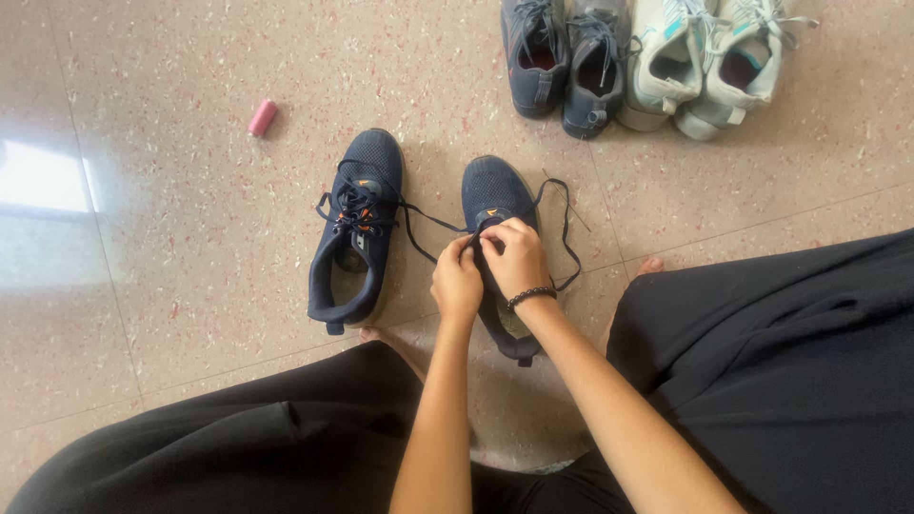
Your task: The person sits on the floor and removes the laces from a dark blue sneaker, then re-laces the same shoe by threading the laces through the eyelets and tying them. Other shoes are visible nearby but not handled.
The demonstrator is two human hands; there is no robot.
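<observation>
Both hands are working at the tongue area of the right-hand navy shoe [495,205] on the floor [190,238]. The left hand [457,284] and right hand [517,257] are closed together, fingers pinched on the black lace [564,228] — exact grip hidden, probably a loop or a crossing.

To do this step well: lace ends should be kept even, tension pulled straight along the shoe, and the shoe kept from sliding on the smooth tile.

The shoe: dark navy knit upper, small orange mark near the toe, lace trailing loose to both sides. Its twin [354,233] lies just to the left, laces slack. A beaded bracelet [530,296] is worn on the right wrist. Well apart — a dark pair [566,62], a white pair [705,62], a pink spool [262,117].
</observation>
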